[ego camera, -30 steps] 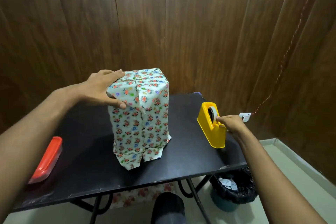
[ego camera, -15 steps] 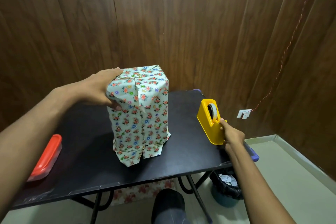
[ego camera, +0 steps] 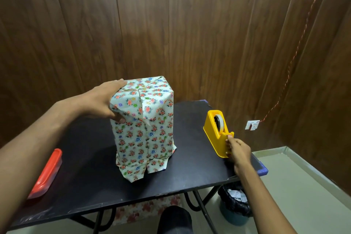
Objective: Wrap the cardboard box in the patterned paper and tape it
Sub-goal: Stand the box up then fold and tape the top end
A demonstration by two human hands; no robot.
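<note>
The box wrapped in floral paper (ego camera: pixel 144 127) stands upright in the middle of the black table (ego camera: pixel 91 176). Its top flaps are folded over, and loose paper flares out at the bottom. My left hand (ego camera: pixel 102 102) grips the upper left corner, thumb on the front face and fingers along the top edge. A yellow tape dispenser (ego camera: pixel 216 133) sits near the table's right edge. My right hand (ego camera: pixel 237 150) is at its front end, fingers curled, fingertips pinching the tape end at the cutter.
A red-lidded container (ego camera: pixel 46 173) lies at the table's left edge. Under the table's right side stands a bin with a black liner (ego camera: pixel 235 203). Floral paper (ego camera: pixel 144 209) lies on the floor below. Wooden walls close in behind and to the right.
My right hand left the tape roll, dropped to the dispenser's front, and now sits at the cutter. My left hand settled more firmly onto the box's top left corner.
</note>
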